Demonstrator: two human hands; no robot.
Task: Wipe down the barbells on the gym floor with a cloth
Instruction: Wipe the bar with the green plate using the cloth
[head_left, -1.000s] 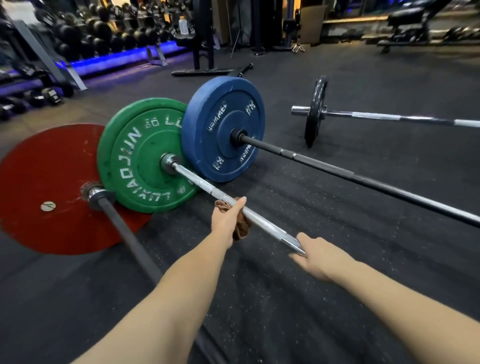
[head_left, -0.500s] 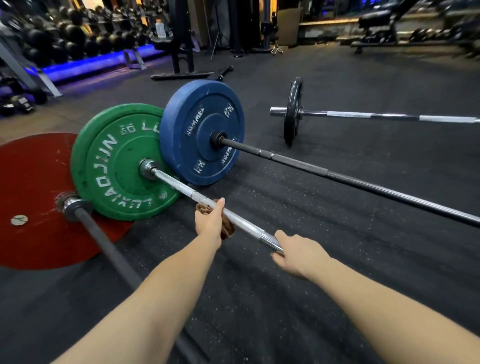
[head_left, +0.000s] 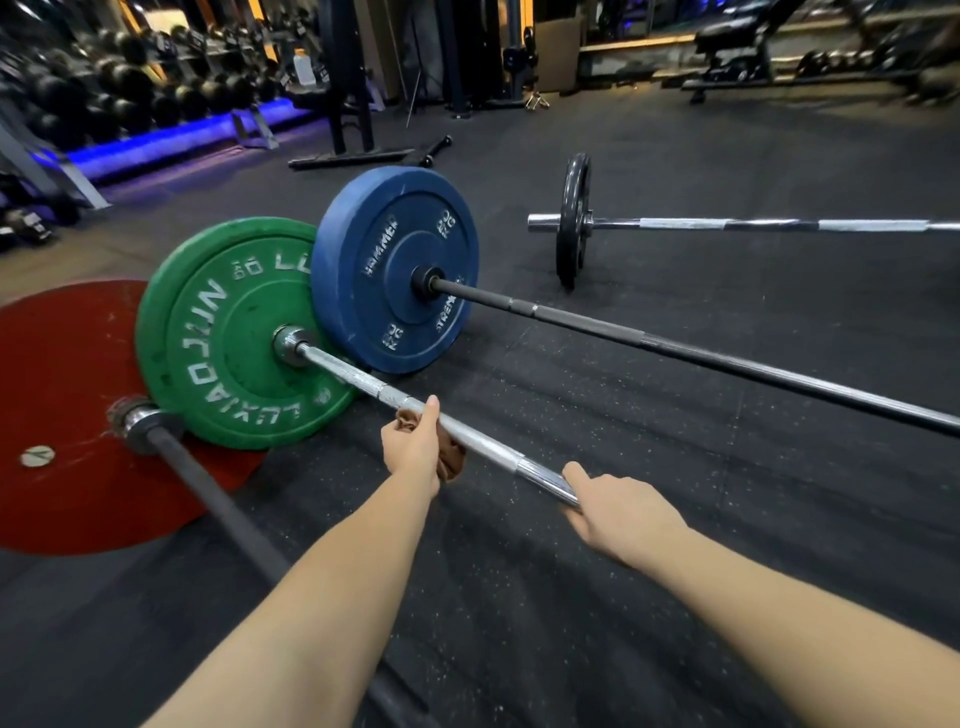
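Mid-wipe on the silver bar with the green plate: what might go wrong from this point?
1. The right hand holds the silver bar by its smooth end; a slip would likely drop it.
2. The green plate stands on edge beside the blue plate; pushing could roll it into that.
3. The cloth is bunched under the left hand, so parts of the bar may go unwiped.
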